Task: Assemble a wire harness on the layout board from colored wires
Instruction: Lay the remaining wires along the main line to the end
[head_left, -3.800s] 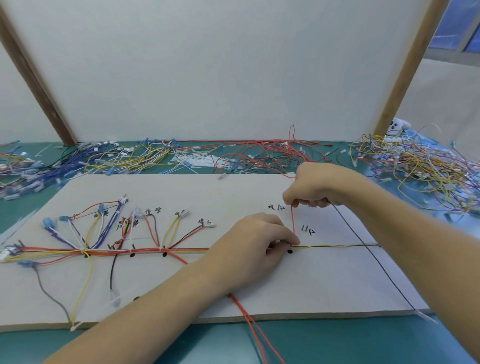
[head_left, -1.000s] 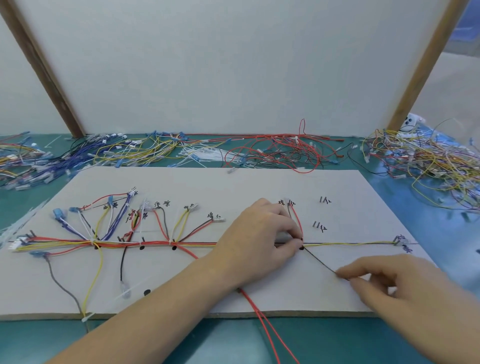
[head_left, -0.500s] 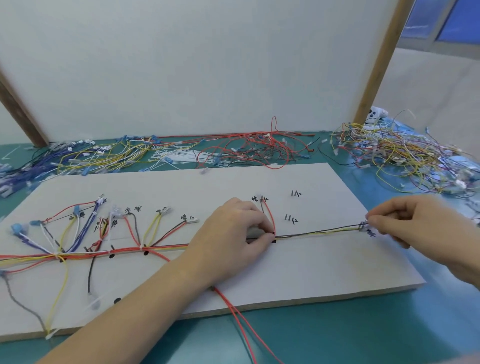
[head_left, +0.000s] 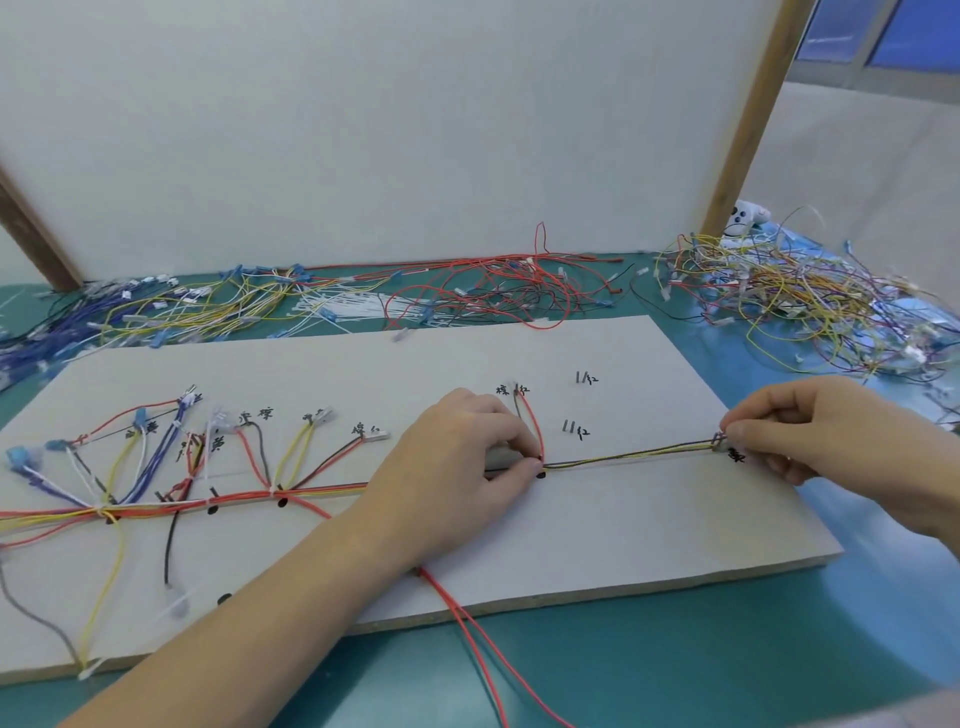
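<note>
**Wires being laid taut along the board's right-hand run**

Board first: the layout board (head_left: 597, 525) is lying flat on the teal table (head_left: 727, 665), taking up most of the view, with handwritten labels and black dots marking the branch points. Loose supply wires (head_left: 779, 296) are piling in tangles along the table's far edge and to the right.

The harness trunk (head_left: 234, 501), a bundle of red, yellow and dark wires, is running along the board's marked line, with branches fanning upward on the left. Two red wires (head_left: 483, 644) are trailing off the near edge of the board.

The left hand (head_left: 457, 467) is pressing down at a branch point mid-board, thumb and forefinger pinching the trunk where a red loop (head_left: 537, 421) is rising toward a label. The right hand (head_left: 810, 431) is pinching the small connector end (head_left: 719, 441) of the dark and yellow wires (head_left: 628, 456) at the board's right edge, so they are stretching straight between both hands.

These wires are looking light, thin and limp, likely to spring off the line if released. Holding at the connector and pinning at the branch dot seems soundest; tugging the bare strand risks pulling a crimp loose.
</note>
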